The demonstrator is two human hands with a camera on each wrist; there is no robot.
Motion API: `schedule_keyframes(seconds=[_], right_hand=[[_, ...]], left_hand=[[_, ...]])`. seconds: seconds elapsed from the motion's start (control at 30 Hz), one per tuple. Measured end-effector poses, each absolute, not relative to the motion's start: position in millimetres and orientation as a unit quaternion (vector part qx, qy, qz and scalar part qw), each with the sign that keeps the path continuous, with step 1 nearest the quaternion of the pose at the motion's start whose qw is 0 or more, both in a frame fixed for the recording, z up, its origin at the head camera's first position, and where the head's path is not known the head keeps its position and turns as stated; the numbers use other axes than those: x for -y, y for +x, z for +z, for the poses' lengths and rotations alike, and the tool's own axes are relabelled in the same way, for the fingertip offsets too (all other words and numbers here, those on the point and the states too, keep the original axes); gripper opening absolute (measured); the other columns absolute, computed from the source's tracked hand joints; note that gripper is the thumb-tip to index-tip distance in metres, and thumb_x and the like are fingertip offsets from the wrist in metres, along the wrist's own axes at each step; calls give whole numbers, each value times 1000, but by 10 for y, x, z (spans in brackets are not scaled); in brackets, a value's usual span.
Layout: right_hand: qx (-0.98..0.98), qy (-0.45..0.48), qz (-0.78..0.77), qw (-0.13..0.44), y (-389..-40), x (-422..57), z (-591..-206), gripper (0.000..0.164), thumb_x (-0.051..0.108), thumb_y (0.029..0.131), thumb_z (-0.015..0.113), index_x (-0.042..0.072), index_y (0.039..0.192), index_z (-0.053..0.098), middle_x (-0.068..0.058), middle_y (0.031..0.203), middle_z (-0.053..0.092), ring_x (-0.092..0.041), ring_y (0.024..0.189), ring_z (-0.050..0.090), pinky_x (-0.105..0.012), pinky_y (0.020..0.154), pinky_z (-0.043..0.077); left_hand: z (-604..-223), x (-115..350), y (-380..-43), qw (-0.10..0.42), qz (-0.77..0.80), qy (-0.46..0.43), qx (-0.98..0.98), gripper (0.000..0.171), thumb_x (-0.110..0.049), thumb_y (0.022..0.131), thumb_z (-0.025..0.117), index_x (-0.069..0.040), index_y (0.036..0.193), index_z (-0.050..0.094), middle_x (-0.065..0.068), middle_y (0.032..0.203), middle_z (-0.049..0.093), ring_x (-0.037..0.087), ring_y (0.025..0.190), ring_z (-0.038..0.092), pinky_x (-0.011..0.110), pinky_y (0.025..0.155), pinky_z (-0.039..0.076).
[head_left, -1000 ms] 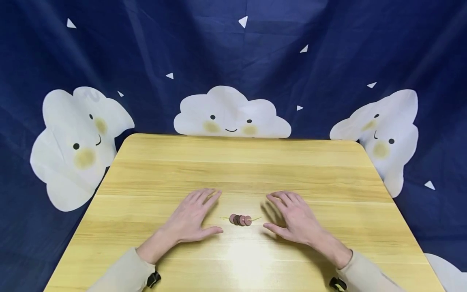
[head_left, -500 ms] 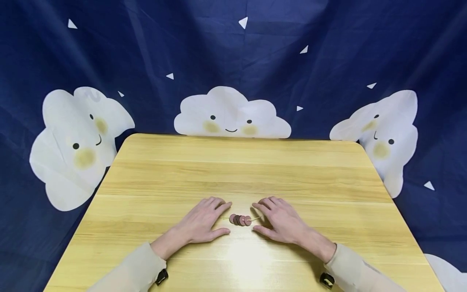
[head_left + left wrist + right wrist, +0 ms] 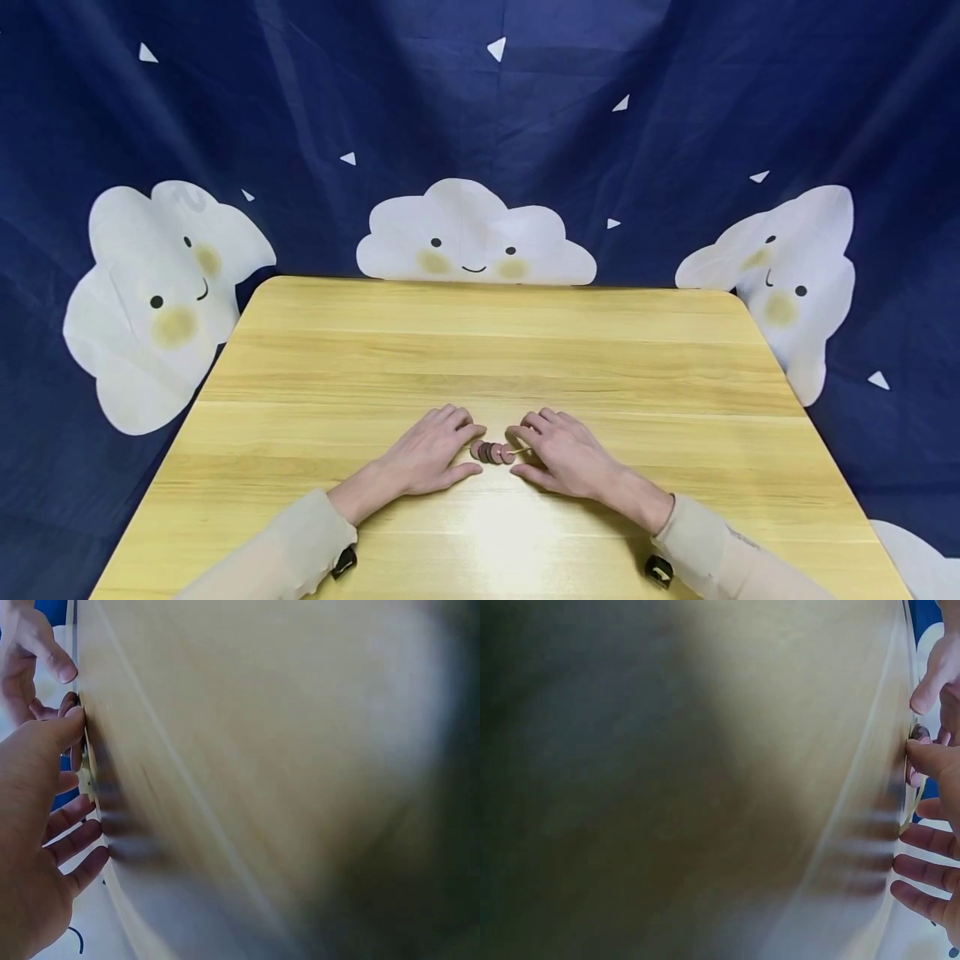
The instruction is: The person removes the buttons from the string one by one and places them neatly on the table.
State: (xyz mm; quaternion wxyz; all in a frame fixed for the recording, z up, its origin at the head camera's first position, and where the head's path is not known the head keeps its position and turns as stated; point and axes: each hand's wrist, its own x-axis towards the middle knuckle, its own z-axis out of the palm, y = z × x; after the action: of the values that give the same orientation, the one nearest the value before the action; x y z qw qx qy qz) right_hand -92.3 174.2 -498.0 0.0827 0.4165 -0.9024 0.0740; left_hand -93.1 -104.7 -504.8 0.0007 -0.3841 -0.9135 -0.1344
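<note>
A short row of pinkish and dark brown discs (image 3: pixel 492 452), threaded on a yellow string (image 3: pixel 519 451), lies on the wooden table. From the left, my left hand (image 3: pixel 429 454) reaches in, its thumb and forefinger spread on either side of the row's left end. My right hand (image 3: pixel 567 456) mirrors it at the other end, over the string's tail. Both hands have relaxed fingers with fingertips right at the tabletop. In the left wrist view, the discs (image 3: pixel 73 703) show just beyond my thumb. The right wrist view shows them partly hidden behind my right thumb (image 3: pixel 932 756).
The pale wooden table (image 3: pixel 480 350) has rounded far corners. Behind it hangs a dark blue cloth (image 3: pixel 420 92) with smiling clouds and small white triangles. A black strap shows at each cuff, and a bright glare (image 3: pixel 506 525) lies on the near tabletop.
Both hands have moved inward toward each other, from well apart to right beside the discs. The string of discs has stayed in place.
</note>
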Motion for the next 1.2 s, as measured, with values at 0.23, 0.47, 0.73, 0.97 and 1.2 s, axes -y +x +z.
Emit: schedule_keyframes(seconds=[0.23,0.47,0.73,0.97,1.2], right_hand=[[894,431,67,102,-943,-1694,-4992,37,52,94,74,22,115,74,8,101,69,-11,89,63,-29,77,56],[887,442,72,116,-953,-1650,-5005,27,46,94,77,22,106,76,10,98,70,-9,88,63,-27,77,56],[885,445,71,115,-966,-1646,-5007,26,43,93,78,21,106,75,9,97,70,-10,88,63,-26,77,56],[885,449,68,106,-1023,-1620,-4994,27,46,95,76,22,107,75,9,97,70,-9,86,62,-27,76,56],[884,449,74,102,-1127,-1553,-4974,28,45,94,77,20,107,76,7,96,70,-11,86,64,-29,78,57]], left_hand=[[-5074,987,-958,13,-150,-394,907,37,-50,96,74,-20,118,73,-5,109,62,12,102,53,33,93,49],[-5083,989,-952,16,-163,-395,904,27,-46,97,74,-22,110,74,-8,102,62,11,97,51,33,90,48],[-5084,986,-959,31,-163,-404,900,26,-44,96,76,-21,108,74,-8,98,61,11,94,51,32,88,47],[-5089,1024,-990,29,-168,-398,901,26,-43,97,75,-20,109,73,-6,100,63,12,96,52,34,89,48],[-5102,1091,-1068,29,-176,-387,905,26,-41,97,75,-18,109,74,-5,99,63,13,95,53,34,89,49]])
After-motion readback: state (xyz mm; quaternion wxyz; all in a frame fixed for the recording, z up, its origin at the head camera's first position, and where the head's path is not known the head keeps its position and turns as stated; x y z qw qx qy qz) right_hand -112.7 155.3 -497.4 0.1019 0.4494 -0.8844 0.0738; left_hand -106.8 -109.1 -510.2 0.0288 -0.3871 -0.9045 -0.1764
